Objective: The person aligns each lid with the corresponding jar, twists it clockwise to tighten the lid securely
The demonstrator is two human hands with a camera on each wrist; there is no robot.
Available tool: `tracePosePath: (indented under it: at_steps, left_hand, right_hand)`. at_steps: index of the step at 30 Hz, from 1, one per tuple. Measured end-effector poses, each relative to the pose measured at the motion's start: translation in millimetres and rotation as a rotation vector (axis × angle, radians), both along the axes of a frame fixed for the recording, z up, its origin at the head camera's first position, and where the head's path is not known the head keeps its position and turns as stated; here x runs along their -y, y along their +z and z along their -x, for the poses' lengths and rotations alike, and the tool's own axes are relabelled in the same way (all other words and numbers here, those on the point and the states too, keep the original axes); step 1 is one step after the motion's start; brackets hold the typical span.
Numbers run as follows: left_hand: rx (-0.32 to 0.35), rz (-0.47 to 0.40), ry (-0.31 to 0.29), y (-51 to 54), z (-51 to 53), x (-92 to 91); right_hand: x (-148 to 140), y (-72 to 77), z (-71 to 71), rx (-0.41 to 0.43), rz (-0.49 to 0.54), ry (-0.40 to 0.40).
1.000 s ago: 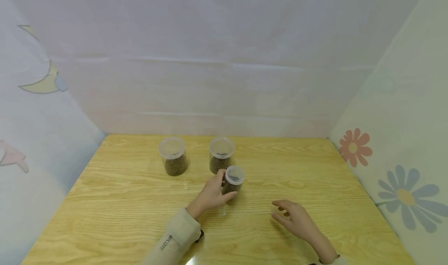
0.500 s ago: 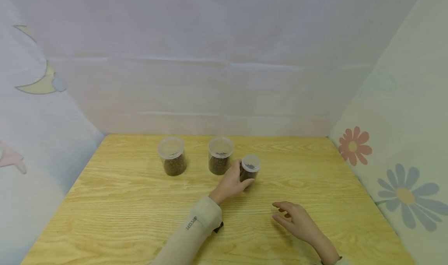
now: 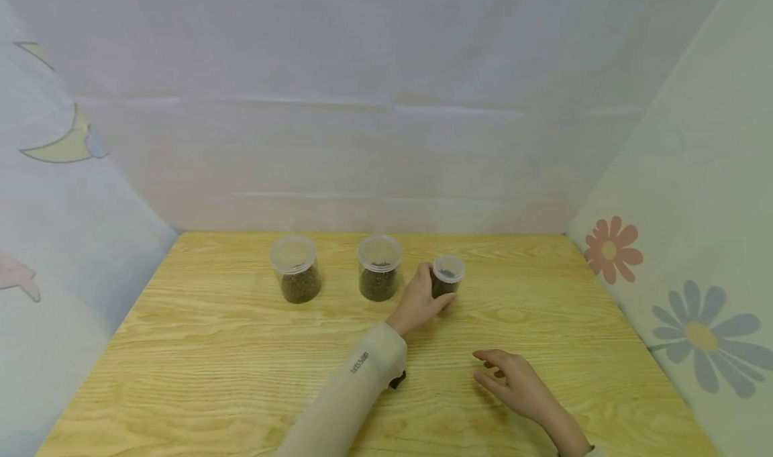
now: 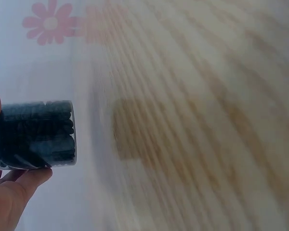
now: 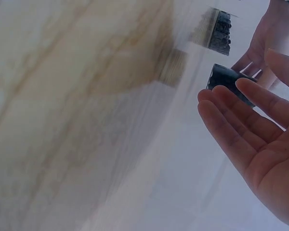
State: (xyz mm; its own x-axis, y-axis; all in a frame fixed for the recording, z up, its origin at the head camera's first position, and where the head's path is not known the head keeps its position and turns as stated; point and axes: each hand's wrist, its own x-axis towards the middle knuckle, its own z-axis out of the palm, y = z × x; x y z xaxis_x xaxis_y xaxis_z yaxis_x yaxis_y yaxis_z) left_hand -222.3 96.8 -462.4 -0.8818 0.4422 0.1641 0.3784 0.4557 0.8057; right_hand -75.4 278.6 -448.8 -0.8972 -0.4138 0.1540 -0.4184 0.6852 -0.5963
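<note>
My left hand (image 3: pixel 418 304) grips a small clear jar (image 3: pixel 448 279) with a translucent screw lid and dark contents, thumb on the near side. In the left wrist view the jar (image 4: pixel 36 134) hangs a little above the table, apart from its reflection. Left of it stand two larger lidded clear jars, the middle jar (image 3: pixel 378 279) and the left jar (image 3: pixel 300 284), both part filled with dark brown bits. My right hand (image 3: pixel 516 384) is near the table's front right, holding nothing, its fingers loosely bent. In the right wrist view its fingers partly cover the small jar (image 5: pixel 224 77).
The wood-grain table (image 3: pixel 199 376) meets a pale cloth backdrop (image 3: pixel 386 162) along its rear edge. Side cloths printed with a moon (image 3: pixel 63 147) and flowers (image 3: pixel 700 339) bound it left and right.
My left hand has carried the small jar to the right and farther back, from in front of the middle jar to its right side. My right hand has barely moved.
</note>
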Motion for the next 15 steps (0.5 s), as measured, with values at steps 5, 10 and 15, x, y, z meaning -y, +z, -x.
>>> tracePosePath:
  at_steps: [5, 10, 15]
  left_hand:
    - [-0.034, -0.002, 0.032, -5.0, 8.7, -7.3]
    - [-0.039, -0.030, 0.063, -13.8, 15.8, -12.9]
    - [0.011, -0.059, 0.105, -18.2, 17.9, -15.0]
  right_hand:
    - [-0.6, -1.1, -2.2, 0.012, 0.000, -0.008]
    - [-0.1, -0.1, -5.0, 0.002, 0.000, -0.010]
    - [1.0, 0.0, -6.9, -0.008, -0.002, -0.001]
